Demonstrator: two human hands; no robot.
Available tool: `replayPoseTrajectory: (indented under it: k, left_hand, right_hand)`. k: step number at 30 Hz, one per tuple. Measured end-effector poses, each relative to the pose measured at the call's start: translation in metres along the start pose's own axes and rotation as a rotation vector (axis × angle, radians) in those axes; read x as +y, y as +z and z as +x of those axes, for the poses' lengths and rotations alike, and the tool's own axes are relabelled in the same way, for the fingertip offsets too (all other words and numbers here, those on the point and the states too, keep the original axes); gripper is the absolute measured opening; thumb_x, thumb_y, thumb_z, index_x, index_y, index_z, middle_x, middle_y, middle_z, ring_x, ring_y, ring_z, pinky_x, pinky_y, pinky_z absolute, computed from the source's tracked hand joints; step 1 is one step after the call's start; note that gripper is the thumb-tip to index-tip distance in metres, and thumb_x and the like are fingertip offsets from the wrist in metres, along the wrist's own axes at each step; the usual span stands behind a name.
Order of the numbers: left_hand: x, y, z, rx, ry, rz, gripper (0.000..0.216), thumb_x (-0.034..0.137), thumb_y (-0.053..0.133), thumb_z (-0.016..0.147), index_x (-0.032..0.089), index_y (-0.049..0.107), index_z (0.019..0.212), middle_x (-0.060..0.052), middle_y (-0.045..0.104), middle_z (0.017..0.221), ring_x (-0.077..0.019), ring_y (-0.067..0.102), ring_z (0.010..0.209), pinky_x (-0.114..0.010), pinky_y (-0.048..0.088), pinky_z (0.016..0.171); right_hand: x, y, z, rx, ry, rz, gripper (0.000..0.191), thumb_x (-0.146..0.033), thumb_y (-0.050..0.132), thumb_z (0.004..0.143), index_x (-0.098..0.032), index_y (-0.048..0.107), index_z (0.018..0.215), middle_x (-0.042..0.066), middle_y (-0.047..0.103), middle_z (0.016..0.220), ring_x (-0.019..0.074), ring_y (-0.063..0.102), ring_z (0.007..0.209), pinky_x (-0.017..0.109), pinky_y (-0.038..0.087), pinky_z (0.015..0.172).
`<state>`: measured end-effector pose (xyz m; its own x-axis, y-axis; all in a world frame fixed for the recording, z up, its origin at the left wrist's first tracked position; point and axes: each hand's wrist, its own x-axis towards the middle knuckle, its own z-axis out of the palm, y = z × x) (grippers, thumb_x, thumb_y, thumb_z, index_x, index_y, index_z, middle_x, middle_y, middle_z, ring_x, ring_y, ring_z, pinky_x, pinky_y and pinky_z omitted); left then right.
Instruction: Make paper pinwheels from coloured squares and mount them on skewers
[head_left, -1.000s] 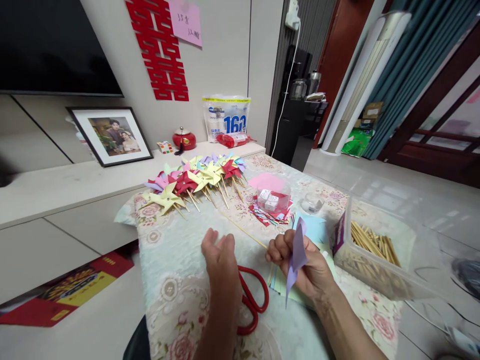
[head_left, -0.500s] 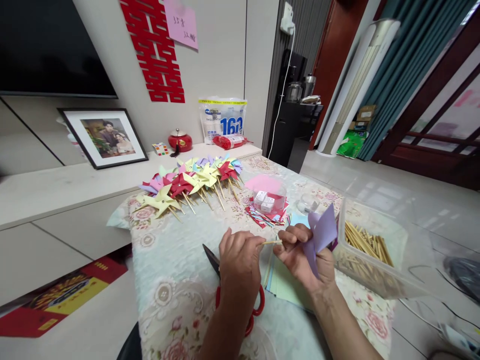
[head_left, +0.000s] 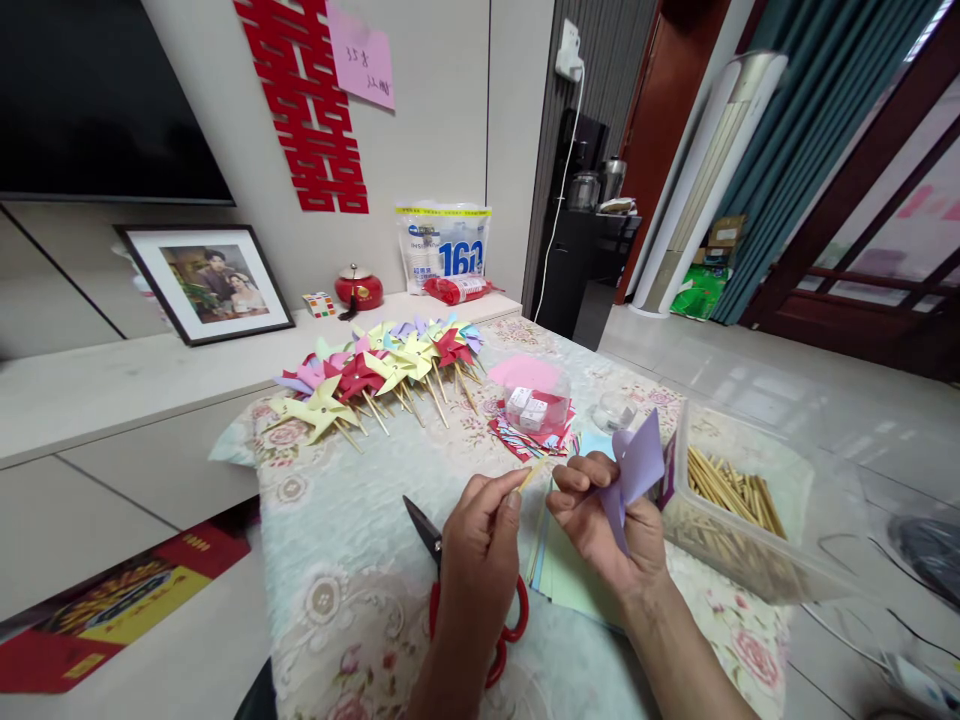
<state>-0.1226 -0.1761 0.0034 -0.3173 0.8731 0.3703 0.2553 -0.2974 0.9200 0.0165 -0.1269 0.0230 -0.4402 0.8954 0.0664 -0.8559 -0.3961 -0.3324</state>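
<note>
My left hand (head_left: 480, 530) pinches a thin wooden stick (head_left: 534, 472) between thumb and fingertips. My right hand (head_left: 611, 525) holds a folded purple paper piece (head_left: 636, 468), its fingers curled round it, close beside the stick's tip. Both hands hover over a floral tablecloth (head_left: 360, 560). Red-handled scissors (head_left: 465, 575) lie under my left wrist. A stack of pale coloured paper sheets (head_left: 562, 570) lies below my right hand.
A row of finished paper pinwheels (head_left: 375, 370) lies at the table's far left. A small clear tub with white boxes (head_left: 534, 402) sits on cut paper. A clear plastic bin of wooden sticks (head_left: 739, 495) stands at the right. A framed photo (head_left: 206, 280) leans on the ledge.
My left hand went from open above the scissors to pinching the stick, taking it from the right hand. The purple paper swung up and to the right.
</note>
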Motion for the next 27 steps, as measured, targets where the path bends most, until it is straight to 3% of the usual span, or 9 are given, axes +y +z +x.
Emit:
replayPoseTrajectory:
  k: [8, 21, 25, 27]
  left_hand:
    - [0.0, 0.0, 0.001, 0.016, -0.174, -0.133, 0.027, 0.029, 0.057, 0.086, 0.021, 0.076, 0.103, -0.005, 0.068, 0.086, -0.0189, 0.059, 0.079, -0.03, 0.047, 0.073]
    - [-0.005, 0.003, 0.003, 0.021, -0.433, -0.355, 0.034, 0.036, 0.066, 0.078, 0.016, 0.075, 0.104, 0.0, 0.06, 0.068, -0.0085, 0.042, 0.051, -0.022, 0.037, 0.05]
    - [0.002, -0.008, 0.003, 0.166, -0.419, -0.189, 0.036, 0.037, 0.066, 0.079, 0.018, 0.073, 0.109, -0.002, 0.067, 0.078, -0.0134, 0.054, 0.062, -0.026, 0.045, 0.06]
    - [0.013, -0.019, 0.001, 0.304, -0.291, -0.024, 0.031, 0.036, 0.066, 0.081, 0.02, 0.072, 0.107, -0.004, 0.07, 0.092, -0.0182, 0.061, 0.08, -0.029, 0.047, 0.074]
  right_hand:
    - [0.0, -0.002, 0.0, -0.031, 0.012, 0.012, 0.029, -0.01, 0.087, 0.06, -0.019, 0.061, 0.069, -0.005, 0.061, 0.069, 0.0117, 0.06, 0.071, 0.026, 0.052, 0.065]
    - [0.002, -0.003, 0.001, -0.048, 0.034, 0.0, 0.026, -0.011, 0.086, 0.061, -0.018, 0.062, 0.069, -0.004, 0.063, 0.07, 0.0128, 0.061, 0.073, 0.027, 0.052, 0.066]
    - [0.009, -0.002, 0.003, 0.001, 0.012, -0.064, 0.026, -0.015, 0.089, 0.058, -0.018, 0.066, 0.07, -0.003, 0.066, 0.07, 0.0133, 0.063, 0.072, 0.026, 0.053, 0.065]
    - [0.016, -0.003, 0.004, 0.056, -0.008, -0.119, 0.028, -0.019, 0.09, 0.055, -0.016, 0.069, 0.073, -0.001, 0.068, 0.071, 0.0143, 0.064, 0.073, 0.025, 0.053, 0.064]
